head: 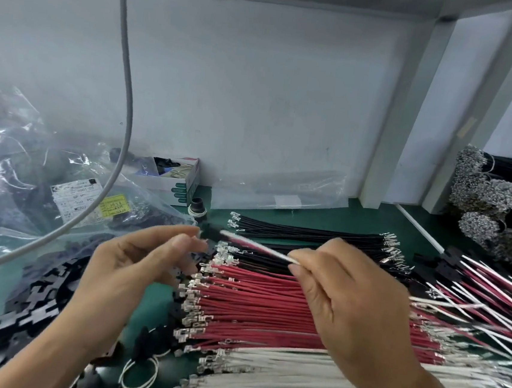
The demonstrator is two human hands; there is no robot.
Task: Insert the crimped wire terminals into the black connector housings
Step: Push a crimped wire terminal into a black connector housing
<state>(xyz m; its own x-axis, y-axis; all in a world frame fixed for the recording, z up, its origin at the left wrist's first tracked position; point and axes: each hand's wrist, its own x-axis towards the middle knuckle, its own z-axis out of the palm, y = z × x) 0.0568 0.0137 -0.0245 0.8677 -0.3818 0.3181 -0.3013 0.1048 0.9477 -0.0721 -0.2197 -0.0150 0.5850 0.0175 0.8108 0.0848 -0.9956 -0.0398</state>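
White wire (256,246), pinched, right hand (347,299)

We work from a single head-worn wide-angle view, looking forward and down from close above the green worktop (371,214). It faces the white back panel (259,84); both forearms enter from the bottom edge. Straight lines bow near the borders.

Both my hands are raised in front of me, forearms coming up from the bottom edge. My left hand (145,255) has its fingers curled, fingertips bunched toward the thumb, blurred. My right hand (351,300) pinches a white wire (259,247) between thumb and forefinger, back toward me.
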